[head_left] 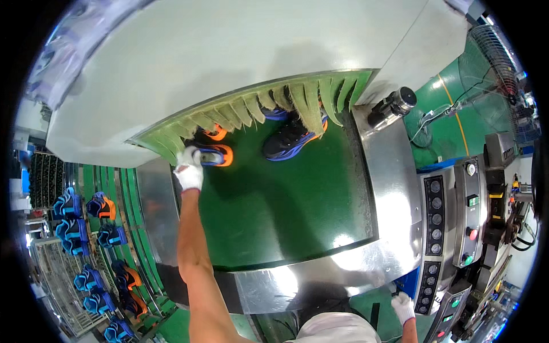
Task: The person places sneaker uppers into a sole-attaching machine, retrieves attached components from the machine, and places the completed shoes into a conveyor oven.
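Note:
My left hand [189, 169], in a white glove, reaches to the left side of the green belt. Its fingers are closed on the near end of a dark sneaker [224, 155] with an orange heel edge. Just behind, another orange-trimmed sneaker [216, 133] sits partly under the green fringe curtain [251, 108]. Farther right on the belt [286, 211], a black sneaker with a blue and orange sole [289, 140] lies partly beneath the strips. My right hand [403, 307], also gloved, hangs low beside the machine's control side, with its fingers loosely apart and nothing visible in them.
A pale machine housing [246, 46] rises above the curtain. Bare metal edging [320, 274] frames the belt. A dark metal flask [394, 107] stands at right, near gauges and button panels [469, 217]. At left, a rack [137, 228] bears several blue and orange sneakers.

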A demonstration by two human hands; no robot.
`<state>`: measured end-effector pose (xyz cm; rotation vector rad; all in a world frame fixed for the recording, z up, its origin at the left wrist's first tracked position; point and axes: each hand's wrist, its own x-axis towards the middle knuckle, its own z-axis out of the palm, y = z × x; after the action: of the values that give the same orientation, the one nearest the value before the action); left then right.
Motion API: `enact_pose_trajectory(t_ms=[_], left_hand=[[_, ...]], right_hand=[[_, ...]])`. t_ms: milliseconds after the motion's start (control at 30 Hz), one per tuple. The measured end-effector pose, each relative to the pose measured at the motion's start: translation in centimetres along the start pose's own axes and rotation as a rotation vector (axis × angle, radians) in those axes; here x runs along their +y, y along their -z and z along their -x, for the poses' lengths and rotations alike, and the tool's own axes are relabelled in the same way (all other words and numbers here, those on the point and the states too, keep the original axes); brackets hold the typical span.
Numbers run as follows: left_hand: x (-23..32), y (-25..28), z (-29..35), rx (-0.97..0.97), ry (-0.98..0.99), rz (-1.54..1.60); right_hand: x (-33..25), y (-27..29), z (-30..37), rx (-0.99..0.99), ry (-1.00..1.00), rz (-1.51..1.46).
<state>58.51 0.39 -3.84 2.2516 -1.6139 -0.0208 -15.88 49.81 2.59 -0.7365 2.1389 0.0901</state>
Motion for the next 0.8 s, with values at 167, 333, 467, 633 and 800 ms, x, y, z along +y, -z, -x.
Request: enact_pose_trajectory(t_ms=[167, 333, 467, 633, 800], left_hand=[[4.2, 2.9, 11.6, 0.032, -0.226, 0.226], [17.3, 6.9, 25.8, -0.369, -0.405, 0.458], [32.5, 11.2, 36.2, -0.738, -0.706, 0.703], [47.3, 17.8, 42.3, -1.01, -1.143, 0.92], [63.0, 24.5, 47.8, -0.819, -1.643, 1.108]], right_hand=[[-14.4, -1.7, -0.5, -0.06, 0.381, -0.253], [-31.3, 0.3, 10.3, -0.23, 0.64, 0.346], [-24.7, -1.6, 7.4, 0.109, 0.818, 0.417], [-9.2, 4.8, 8.8, 0.346, 0.722, 0.111], [4.5, 8.9, 16.7, 0.234, 0.333, -1.525]])
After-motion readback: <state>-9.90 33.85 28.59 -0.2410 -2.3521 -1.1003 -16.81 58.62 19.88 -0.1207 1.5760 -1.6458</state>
